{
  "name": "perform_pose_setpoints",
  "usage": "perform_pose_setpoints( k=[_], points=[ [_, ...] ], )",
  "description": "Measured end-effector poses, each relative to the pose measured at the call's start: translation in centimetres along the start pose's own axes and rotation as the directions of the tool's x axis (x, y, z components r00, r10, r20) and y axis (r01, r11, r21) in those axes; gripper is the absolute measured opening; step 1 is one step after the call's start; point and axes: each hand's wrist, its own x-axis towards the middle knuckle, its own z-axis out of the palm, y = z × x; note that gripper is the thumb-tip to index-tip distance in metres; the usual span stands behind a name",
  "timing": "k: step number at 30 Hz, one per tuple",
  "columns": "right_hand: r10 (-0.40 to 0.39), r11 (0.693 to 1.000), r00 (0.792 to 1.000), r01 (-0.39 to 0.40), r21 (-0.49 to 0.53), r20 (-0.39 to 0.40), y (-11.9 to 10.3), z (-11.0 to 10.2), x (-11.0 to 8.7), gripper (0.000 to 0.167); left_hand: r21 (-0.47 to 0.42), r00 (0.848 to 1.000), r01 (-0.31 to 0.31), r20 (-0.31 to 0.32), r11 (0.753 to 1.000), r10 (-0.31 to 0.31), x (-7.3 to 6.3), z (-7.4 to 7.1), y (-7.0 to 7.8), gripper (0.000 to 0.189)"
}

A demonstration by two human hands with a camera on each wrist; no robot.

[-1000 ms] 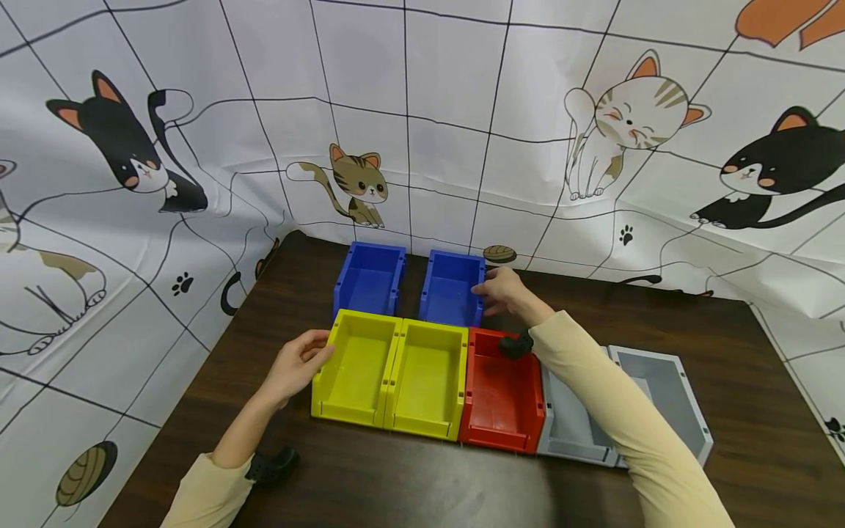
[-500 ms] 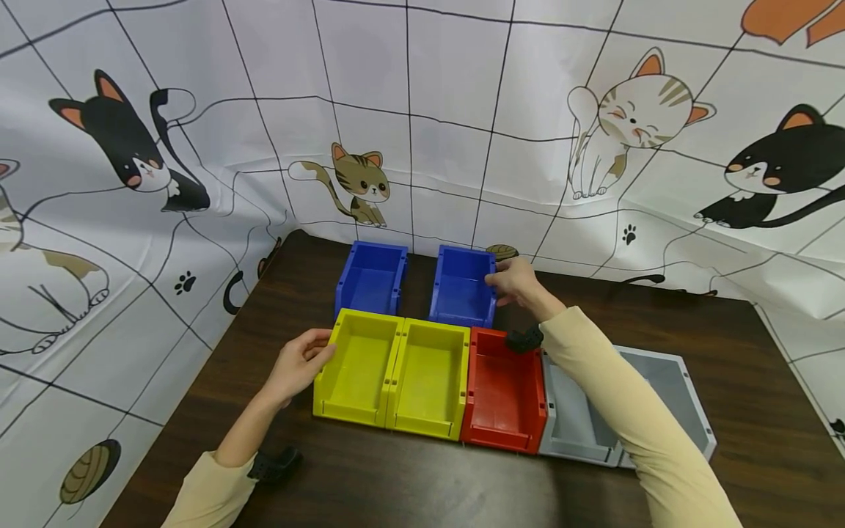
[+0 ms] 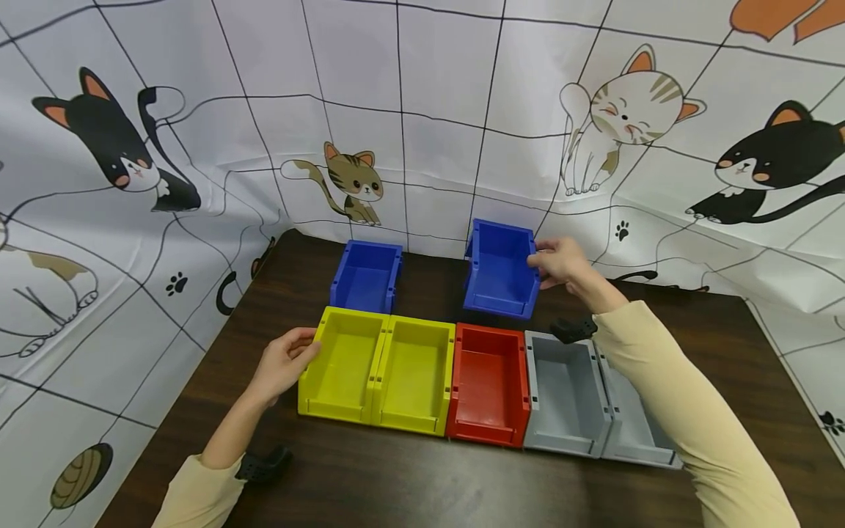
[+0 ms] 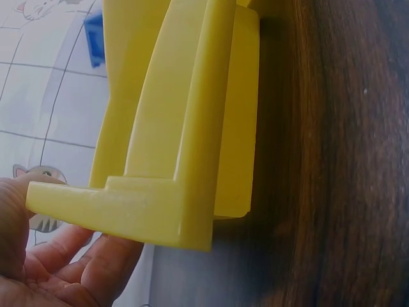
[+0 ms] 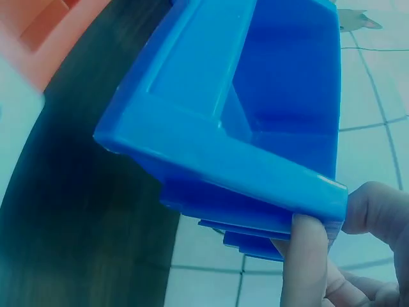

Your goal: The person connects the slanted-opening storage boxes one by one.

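In the head view my right hand [image 3: 561, 264] pinches the right side wall of a blue storage bin [image 3: 502, 268], raised off the table near the wall sheet. The right wrist view shows the thumb and fingers on either side of that blue wall [image 5: 230, 182]. My left hand [image 3: 280, 367] grips the left side wall of the leftmost yellow bin [image 3: 343, 359], which stands on the table. Close up in the left wrist view, the yellow wall [image 4: 121, 208] lies between thumb and fingers. A second blue bin [image 3: 366, 279] stands behind the yellow ones.
Another yellow bin [image 3: 414, 370], a red bin [image 3: 488, 381], a grey bin [image 3: 564, 396] and a second grey bin [image 3: 634, 425] continue the front row on the dark wooden table [image 3: 422, 484]. My right sleeve partly covers the last one. A cat-printed sheet [image 3: 436, 132] hangs behind.
My right hand has moved the right blue bin to the right and lifted it, away from the other blue bin. My left hand has kept its place on the yellow bin.
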Motion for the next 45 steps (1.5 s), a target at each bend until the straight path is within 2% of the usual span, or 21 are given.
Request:
perform_pose_setpoints(
  k=[6,12,18,24,28,32,36,38,43,45],
  points=[
    [-0.031,1.0,1.0,0.031,-0.006,0.002,1.1,-2.6,-1.7,0.056,-0.005,1.0,0.0,0.001,1.0,0.0,0.2,-0.2,-0.4,0.033],
    [-0.047,0.995,0.999,0.045,-0.085,-0.024,2.6,-5.7,-4.1,0.056,-0.002,1.0,0.028,0.005,1.0,-0.028,0.1,-0.2,-0.5,0.035],
    [-0.086,0.987,0.996,0.083,-0.137,-0.022,4.5,-9.4,-7.2,0.055,-0.01,1.0,0.02,0.012,1.0,-0.019,0.1,-0.3,-0.4,0.036],
    [-0.13,0.979,0.99,0.12,-0.163,-0.057,7.2,-12.8,-10.3,0.047,0.004,1.0,0.001,0.011,1.0,-0.001,0.1,-0.5,-0.3,0.036],
    [-0.153,0.98,0.984,0.141,-0.139,-0.086,9.1,-14.8,-12.2,0.026,0.008,1.0,0.007,0.017,1.0,-0.007,0.1,-0.5,-0.2,0.036],
    [-0.185,0.97,0.975,0.161,-0.181,-0.122,10.9,-15.9,-14.1,0.025,0.012,1.0,0.019,0.018,1.0,-0.019,0.2,-0.5,-0.1,0.036],
    [-0.19,0.952,0.971,0.146,-0.267,-0.147,12.6,-16.3,-15.9,0.042,0.018,0.999,0.031,0.018,0.999,-0.031,0.1,-0.4,0.0,0.037],
    [-0.198,0.939,0.967,0.139,-0.314,-0.164,13.5,-16.5,-16.6,0.044,0.017,0.999,0.033,0.02,0.999,-0.034,0.1,-0.4,0.1,0.037],
    [-0.171,0.927,0.966,0.091,-0.363,-0.194,15.8,-17.1,-18.0,0.049,0.012,0.999,0.035,0.026,0.999,-0.035,0.2,-0.3,0.2,0.037],
    [-0.145,0.933,0.971,0.069,-0.353,-0.193,16.5,-17.4,-18.4,0.051,0.012,0.999,0.039,0.026,0.999,-0.039,0.1,-0.3,0.2,0.037]
  ],
)
